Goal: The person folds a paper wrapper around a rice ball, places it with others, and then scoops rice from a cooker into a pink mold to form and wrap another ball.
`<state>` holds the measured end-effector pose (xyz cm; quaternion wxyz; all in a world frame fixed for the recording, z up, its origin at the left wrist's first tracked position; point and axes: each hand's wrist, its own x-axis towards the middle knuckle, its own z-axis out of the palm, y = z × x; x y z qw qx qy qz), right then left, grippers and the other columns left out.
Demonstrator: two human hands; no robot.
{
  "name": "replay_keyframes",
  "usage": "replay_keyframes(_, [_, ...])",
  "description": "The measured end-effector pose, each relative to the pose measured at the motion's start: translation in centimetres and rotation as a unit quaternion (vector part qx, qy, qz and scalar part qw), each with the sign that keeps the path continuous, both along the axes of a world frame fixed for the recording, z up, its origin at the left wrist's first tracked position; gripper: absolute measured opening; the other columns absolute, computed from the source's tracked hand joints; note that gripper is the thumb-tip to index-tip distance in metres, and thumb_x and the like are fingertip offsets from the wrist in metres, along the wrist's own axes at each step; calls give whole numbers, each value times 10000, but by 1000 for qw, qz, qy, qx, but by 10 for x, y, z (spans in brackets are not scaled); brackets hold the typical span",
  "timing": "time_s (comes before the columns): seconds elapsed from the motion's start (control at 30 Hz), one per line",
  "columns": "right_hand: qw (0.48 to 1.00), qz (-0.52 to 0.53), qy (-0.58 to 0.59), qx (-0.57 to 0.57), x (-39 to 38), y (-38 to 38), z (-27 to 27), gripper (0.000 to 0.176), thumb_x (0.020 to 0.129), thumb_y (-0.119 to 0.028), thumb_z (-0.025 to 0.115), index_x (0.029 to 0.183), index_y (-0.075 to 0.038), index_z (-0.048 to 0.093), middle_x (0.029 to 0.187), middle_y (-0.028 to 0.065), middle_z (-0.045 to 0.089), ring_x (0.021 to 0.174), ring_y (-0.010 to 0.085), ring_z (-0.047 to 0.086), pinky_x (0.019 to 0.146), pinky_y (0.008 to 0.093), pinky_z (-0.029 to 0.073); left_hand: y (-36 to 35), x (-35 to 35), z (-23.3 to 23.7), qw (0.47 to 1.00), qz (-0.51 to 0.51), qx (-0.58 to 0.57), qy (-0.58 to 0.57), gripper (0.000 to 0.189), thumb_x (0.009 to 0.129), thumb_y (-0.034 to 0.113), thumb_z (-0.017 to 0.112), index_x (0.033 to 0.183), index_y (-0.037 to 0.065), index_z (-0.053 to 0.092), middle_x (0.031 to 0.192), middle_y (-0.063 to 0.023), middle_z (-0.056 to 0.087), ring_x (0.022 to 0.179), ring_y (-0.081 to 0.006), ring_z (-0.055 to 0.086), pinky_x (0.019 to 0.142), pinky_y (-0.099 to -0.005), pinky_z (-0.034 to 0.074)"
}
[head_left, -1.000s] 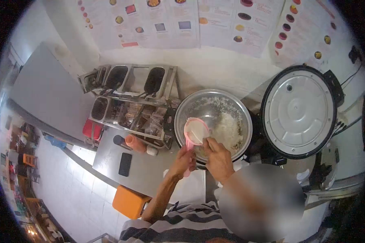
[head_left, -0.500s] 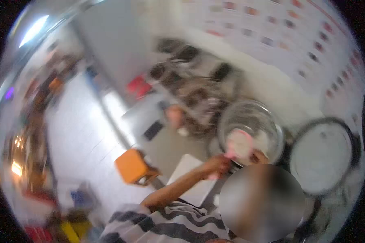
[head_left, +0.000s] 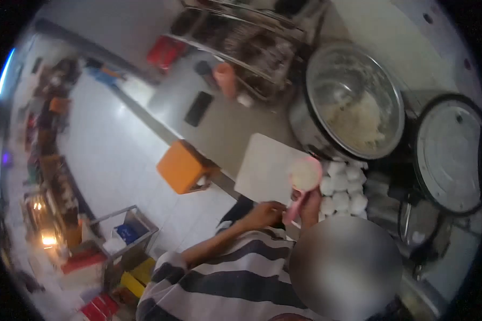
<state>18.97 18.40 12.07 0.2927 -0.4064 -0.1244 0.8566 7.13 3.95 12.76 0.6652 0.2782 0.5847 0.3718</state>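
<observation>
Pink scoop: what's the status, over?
Left hand grips scoop handle, right hand against it. Rice inside, over white board edge. Eggs close beside.

In the lower centre of the frame, the bare left forearm reaches forward, left hand (head_left: 262,214) curled; right hand (head_left: 309,206) sits just beside it, fingers folded.

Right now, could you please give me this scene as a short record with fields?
Left: left hand grips the handle of the pink scoop
Right: right hand lies against the same handle; grip unclear
Scoop contents: white rice
Beside scoop: white round items, clustered to its right
Below scoop: white board
Behind: cooker pot holding rice; lid open at its right
</observation>
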Motion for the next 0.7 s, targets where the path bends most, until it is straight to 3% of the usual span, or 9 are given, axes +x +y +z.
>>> replay_keyframes(0.1, [983, 49, -123, 129, -12, -2, -14, 421, 937, -423, 555, 1231, -123, 525, 807, 50, 564, 622, 182, 527, 539, 315, 471, -25, -35, -28, 984, 61, -43, 164, 308, 880, 254, 612, 1055, 5, 658, 853, -176, 674, 798, -292, 668, 731, -403, 516])
replay_keyframes(0.2, [842, 98, -344, 405, -35, -34, -86, 453, 886, -377, 659, 1242, -126, 534, 820, 38, 589, 553, 176, 551, 460, 336, 450, -60, -59, -97, 934, 138, -32, 329, 305, 856, 254, 647, 1023, -1, 653, 823, -192, 665, 763, -336, 652, 713, -425, 510])
replay_keyframes(0.27, [555, 151, -508, 641, -49, -59, -109, 519, 856, -389, 693, 1270, -122, 527, 919, 114, 599, 686, 247, 602, 558, 363, 503, -73, -62, -125, 885, 218, -6, 411, 297, 838, 244, 670, 1003, -1, 651, 793, -195, 659, 732, -355, 642, 696, -432, 506])
replay_keyframes(0.33, [569, 218, -562, 560, -60, -67, -102, 518, 830, -333, 730, 1260, -112, 544, 1014, 174, 585, 812, 302, 606, 653, 402, 521, -76, -73, -143, 863, 252, 68, 432, 298, 789, 214, 718, 977, -5, 644, 749, -178, 654, 687, -350, 636, 671, -440, 508])
replay_keyframes(0.4, [677, 135, -479, 542, -70, -60, -72, 570, 789, -265, 777, 1264, -69, 532, 974, 205, 578, 861, 343, 613, 699, 436, 530, -92, -71, -170, 885, 231, 27, 403, 286, 778, 204, 728, 949, -8, 644, 729, -174, 650, 663, -338, 635, 652, -436, 510])
replay_keyframes(0.53, [618, -105, -499, 598, -66, -3, 21, 551, 768, -227, 819, 1170, 42, 555, 1045, 148, 604, 958, 258, 595, 785, 338, 489, -83, -88, -142, 913, 178, -82, 358, 257, 751, 196, 753, 890, 1, 657, 687, -157, 645, 626, -312, 637, 609, -407, 509])
replay_keyframes(0.57, [510, -188, -507, 668, -66, 25, 56, 530, 768, -212, 818, 1164, 38, 568, 1040, 148, 608, 942, 249, 603, 782, 344, 491, -85, -89, -142, 914, 176, -84, 355, 257, 751, 196, 753, 890, 1, 657, 687, -157, 645, 626, -312, 637, 609, -407, 509])
replay_keyframes(0.63, [394, -160, -585, 691, -84, 77, 141, 433, 823, -157, 752, 1176, 34, 589, 1108, 209, 616, 991, 329, 613, 851, 397, 480, -85, -92, -141, 914, 205, -46, 347, 225, 734, 183, 760, 829, 13, 646, 654, -153, 629, 599, -317, 628, 570, -392, 486])
replay_keyframes(0.7, [404, -48, -608, 682, -84, 124, 164, 393, 856, -200, 713, 1168, 15, 608, 1088, 201, 629, 980, 332, 617, 859, 390, 476, -88, -93, -150, 911, 191, -34, 363, 214, 727, 167, 759, 805, 14, 631, 649, -157, 624, 604, -324, 631, 564, -400, 478])
